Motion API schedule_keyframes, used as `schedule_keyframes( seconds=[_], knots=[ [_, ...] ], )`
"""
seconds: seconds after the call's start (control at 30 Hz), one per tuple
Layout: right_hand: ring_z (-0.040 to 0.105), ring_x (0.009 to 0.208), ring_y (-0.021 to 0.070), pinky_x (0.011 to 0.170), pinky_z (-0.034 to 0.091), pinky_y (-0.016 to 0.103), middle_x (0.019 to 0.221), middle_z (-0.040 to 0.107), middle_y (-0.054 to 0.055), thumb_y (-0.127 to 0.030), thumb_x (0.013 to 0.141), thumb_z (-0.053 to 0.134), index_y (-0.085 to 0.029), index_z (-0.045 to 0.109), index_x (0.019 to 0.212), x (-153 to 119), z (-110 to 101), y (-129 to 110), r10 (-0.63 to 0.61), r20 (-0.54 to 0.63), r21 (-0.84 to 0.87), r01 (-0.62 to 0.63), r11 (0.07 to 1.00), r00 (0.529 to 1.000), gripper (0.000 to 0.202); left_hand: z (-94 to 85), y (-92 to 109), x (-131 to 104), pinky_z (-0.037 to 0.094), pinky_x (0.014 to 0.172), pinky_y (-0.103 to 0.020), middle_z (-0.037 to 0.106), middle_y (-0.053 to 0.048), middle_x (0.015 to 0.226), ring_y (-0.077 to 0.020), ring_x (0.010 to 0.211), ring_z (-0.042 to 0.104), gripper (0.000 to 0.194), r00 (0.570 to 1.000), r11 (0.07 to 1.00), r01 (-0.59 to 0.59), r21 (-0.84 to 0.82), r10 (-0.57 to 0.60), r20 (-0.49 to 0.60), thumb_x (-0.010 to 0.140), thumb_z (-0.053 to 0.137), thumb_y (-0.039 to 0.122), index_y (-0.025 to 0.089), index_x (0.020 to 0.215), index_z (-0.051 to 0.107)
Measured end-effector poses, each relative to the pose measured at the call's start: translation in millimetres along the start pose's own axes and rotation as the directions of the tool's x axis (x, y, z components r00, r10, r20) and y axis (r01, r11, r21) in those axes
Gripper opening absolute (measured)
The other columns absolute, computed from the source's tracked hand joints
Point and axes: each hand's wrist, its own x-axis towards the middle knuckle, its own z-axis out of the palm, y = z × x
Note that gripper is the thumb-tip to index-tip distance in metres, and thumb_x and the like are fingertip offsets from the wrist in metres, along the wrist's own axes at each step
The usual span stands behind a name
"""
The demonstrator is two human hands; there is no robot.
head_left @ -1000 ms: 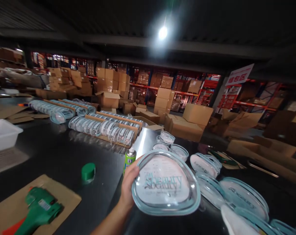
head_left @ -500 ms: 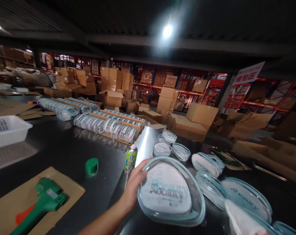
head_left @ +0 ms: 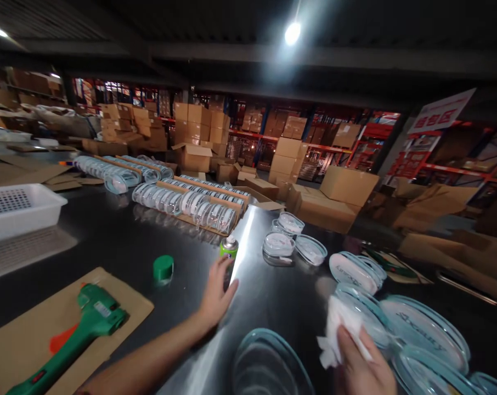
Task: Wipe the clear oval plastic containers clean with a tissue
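Observation:
My left hand [head_left: 218, 288] is at the green spray can [head_left: 229, 247], fingers stretched toward it and thumb apart. The hand hides most of the can's body, so I cannot tell whether it touches it. In my right hand [head_left: 366, 365] is a crumpled white wipe [head_left: 339, 329], pinched between thumb and fingers. Between the hands, at the lower edge, a clear rounded case [head_left: 269, 362] with a teal rim lies partly out of view. Similar clear cases printed "beauty" [head_left: 423, 332] lie right of the wipe.
A green glue gun [head_left: 98, 315] rests on cardboard [head_left: 139, 310] at left, near a green cap [head_left: 163, 267]. Behind it stands a white basket [head_left: 46, 206]. Rows of clear cases [head_left: 203, 208] and smaller ones [head_left: 310, 249] lie farther back. Cartons [head_left: 347, 189] stand beyond the table [head_left: 120, 236].
My left hand has let go of the printed clear case and moved up to the spray can. My right hand has come into view with the white wipe, now farther left.

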Motion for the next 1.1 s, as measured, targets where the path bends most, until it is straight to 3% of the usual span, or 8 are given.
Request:
schedule_keyframes(
  seconds=[0.07, 0.13, 0.3, 0.43, 0.53, 0.73, 0.9, 1.1],
  knots=[
    [0.064, 0.062, 0.0187, 0.048, 0.047, 0.025, 0.078, 0.071, 0.000, -0.046, 0.058, 0.082, -0.021, 0.060, 0.108, 4, 32, 7, 0.160, 0.048, 0.047, -0.163, 0.986, 0.986, 0.061, -11.2, -6, 29, 0.012, 0.118, -0.053, 0.027, -0.018, 0.150, -0.0312, 0.143, 0.020, 0.060, 0.992, 0.997, -0.029, 0.065, 0.036, -0.121, 0.085, 0.055, 0.030, 0.015, 0.139, 0.033],
    [0.065, 0.062, 0.0188, 0.051, 0.049, 0.027, 0.078, 0.070, 0.002, -0.046, 0.063, 0.079, -0.019, 0.061, 0.106, 14, 59, 22, 0.183, 0.129, 0.047, -0.190, 0.981, 0.975, 0.054, -14.4, -15, 55, 0.014, 0.117, -0.055, 0.027, -0.020, 0.149, -0.0340, 0.142, 0.021, 0.075, 0.987, 0.993, -0.051, 0.111, 0.067, -0.148, 0.079, 0.065, 0.029, 0.013, 0.142, 0.028],
    [0.061, 0.070, 0.0118, 0.065, 0.053, 0.028, 0.091, 0.065, 0.002, -0.035, 0.090, 0.061, -0.016, 0.061, 0.103, 45, 94, 59, 0.190, 0.261, 0.039, -0.207, 0.978, 0.946, 0.024, -4.2, -41, 83, 0.032, 0.107, -0.060, 0.039, -0.013, 0.146, -0.0352, 0.133, 0.038, 0.060, 0.992, 0.985, -0.114, 0.130, 0.120, -0.032, 0.085, 0.065, 0.035, 0.020, 0.138, 0.041],
    [0.061, 0.078, 0.0134, 0.069, 0.054, 0.031, 0.098, 0.063, 0.004, -0.036, 0.092, 0.058, -0.016, 0.060, 0.106, 57, 98, 66, 0.192, 0.334, 0.031, -0.214, 0.976, 0.923, 0.024, -8.0, -47, 89, 0.035, 0.106, -0.059, 0.043, -0.012, 0.144, -0.0332, 0.130, 0.043, 0.053, 0.982, 0.983, -0.164, 0.084, 0.155, 0.104, 0.088, 0.062, 0.036, 0.020, 0.136, 0.045],
    [0.061, 0.079, 0.0134, 0.068, 0.054, 0.030, 0.098, 0.062, 0.003, -0.035, 0.092, 0.058, -0.016, 0.060, 0.106, 60, 99, 64, 0.186, 0.366, 0.030, -0.212, 0.977, 0.912, 0.024, -17.4, -40, 93, 0.041, 0.102, -0.055, 0.048, -0.013, 0.139, -0.0310, 0.124, 0.050, 0.058, 0.948, 0.980, -0.196, 0.023, 0.184, 0.258, 0.088, 0.063, 0.037, 0.020, 0.139, 0.041],
    [0.061, 0.077, 0.0127, 0.067, 0.053, 0.029, 0.097, 0.062, 0.003, -0.031, 0.092, 0.059, -0.015, 0.060, 0.106, 60, 115, 63, 0.157, 0.420, 0.047, -0.194, 0.980, 0.894, 0.021, -25.6, -12, 91, 0.054, 0.077, -0.034, 0.067, -0.005, 0.111, -0.0186, 0.089, 0.068, 0.059, 0.794, 0.971, -0.238, -0.004, 0.197, 0.575, 0.090, 0.049, 0.026, 0.023, 0.145, 0.025],
    [0.062, 0.088, 0.0164, 0.075, 0.055, 0.034, 0.106, 0.062, 0.005, -0.035, 0.091, 0.060, -0.015, 0.060, 0.109, 63, 133, 70, 0.177, 0.452, 0.051, -0.224, 0.973, 0.874, 0.027, -23.2, 14, 82, 0.046, 0.090, -0.037, 0.061, -0.004, 0.116, -0.0251, 0.102, 0.061, 0.061, 0.727, 0.888, -0.404, 0.218, 0.167, 0.666, 0.080, 0.058, 0.032, 0.028, 0.139, 0.039],
    [0.062, 0.091, 0.0176, 0.077, 0.055, 0.036, 0.110, 0.061, 0.006, -0.036, 0.091, 0.059, -0.016, 0.058, 0.113, 75, 125, 80, 0.238, 0.446, 0.057, -0.293, 0.955, 0.863, 0.030, -7.6, 35, 72, 0.049, 0.082, -0.042, 0.055, -0.010, 0.114, -0.0287, 0.096, 0.061, 0.061, 0.670, 0.668, -0.593, 0.450, 0.100, 0.735, 0.082, 0.057, 0.037, 0.026, 0.140, 0.040]
  ],
)
